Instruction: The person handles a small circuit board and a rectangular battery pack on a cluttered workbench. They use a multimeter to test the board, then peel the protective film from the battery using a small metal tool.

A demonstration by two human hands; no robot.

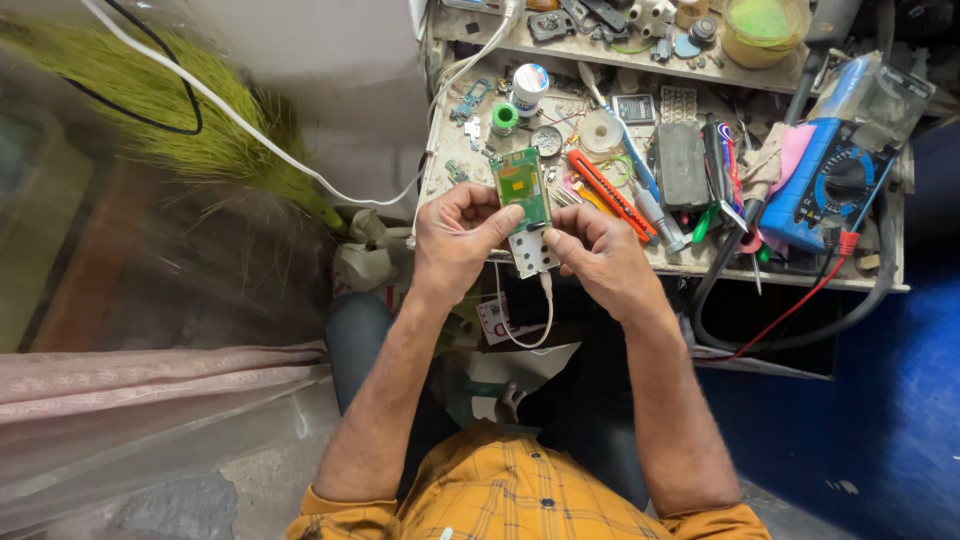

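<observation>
Head view, board: a small green circuit board [522, 187], rectangular, held upright on its long axis, with a paler green patch in its middle and a thin light edge; it sits above the front edge of the workbench [560, 265], between the two hands.
Head view, white piece: a white perforated plate [531, 252] hangs directly below the board, touching it, dotted with small round holes.
Head view, cable: a thin white cable [530, 320] loops down from the plate's lower edge toward the person's lap.
Head view, left hand: the left hand [455, 238] is closed around the board's left side, thumb laid across the lower face of the board.
Head view, right hand: the right hand [597, 250] pinches the lower right corner where board and plate meet, thumb tip against the edge.
Head view, bench near the hands: an orange-handled cutter [607, 192] lies just right of the board; a roll of solder wire [601, 131] and a small green tape roll [505, 118] sit behind it.
Head view, far right: a blue multimeter [830, 187] with a red lead [800, 300] trailing off the bench.
Head view, left of scene: a green broom [170, 110] leans by the wall, a white cord [240, 125] crossing it.
</observation>
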